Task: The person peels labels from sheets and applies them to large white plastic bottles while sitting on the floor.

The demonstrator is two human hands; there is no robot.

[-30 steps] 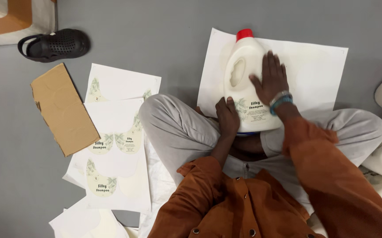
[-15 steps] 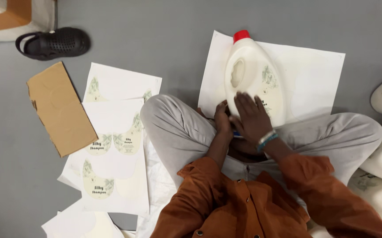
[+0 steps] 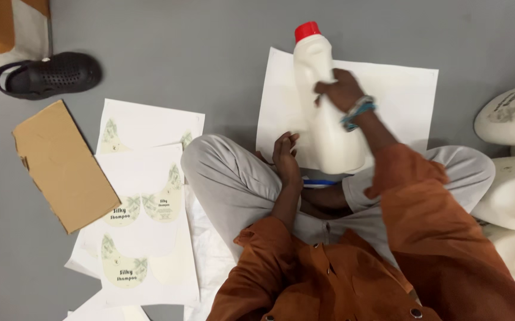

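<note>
A white plastic jug with a red cap (image 3: 323, 128) lies on its side across my crossed legs, its plain side facing up. My right hand (image 3: 342, 90) grips the jug near its handle, a beaded band on the wrist. My left hand (image 3: 285, 157) rests by the jug's lower left edge, fingers loosely together, touching or almost touching it. Under the jug lies a large white sheet (image 3: 406, 101) on the grey floor.
Sheets of label backing with several green-and-cream stickers (image 3: 144, 220) lie at my left. A brown cardboard piece (image 3: 61, 166) and a black sandal (image 3: 49, 74) are farther left. More white jugs (image 3: 513, 154) lie at the right edge.
The jug has been turned over, so its labelled face no longer shows. My right hand moved from pressing flat on the label to gripping the jug near its handle.
</note>
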